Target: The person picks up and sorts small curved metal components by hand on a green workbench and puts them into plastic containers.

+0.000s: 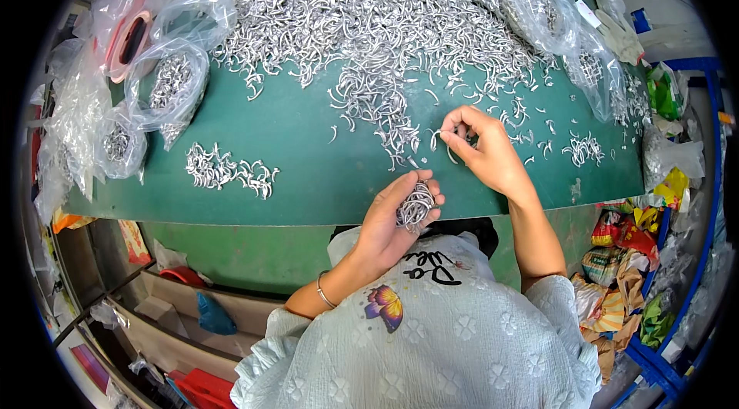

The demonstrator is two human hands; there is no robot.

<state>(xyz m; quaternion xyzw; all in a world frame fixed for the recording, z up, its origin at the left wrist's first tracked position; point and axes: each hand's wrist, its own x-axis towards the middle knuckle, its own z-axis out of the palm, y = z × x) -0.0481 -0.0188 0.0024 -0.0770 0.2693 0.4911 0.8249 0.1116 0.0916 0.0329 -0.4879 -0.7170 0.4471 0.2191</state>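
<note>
Her left hand [396,213] squeezes a bunch of little silver hooks [416,204]. Her right hand [481,149] pinches one hook [440,137] off the green bench [308,155], near the big shiny pile [369,9].

Green table [308,155]: bears a large heap of small curved silver metal hooks [369,9], with a small separate cluster [227,169] toward its left. Left hand [396,213]: closed around a bundle of hooks [416,205] at the table's near edge. Right hand [481,149]: fingertips pinching one hook beside the heap. Clear plastic bags [165,82] holding hooks lie at both sides.
</note>
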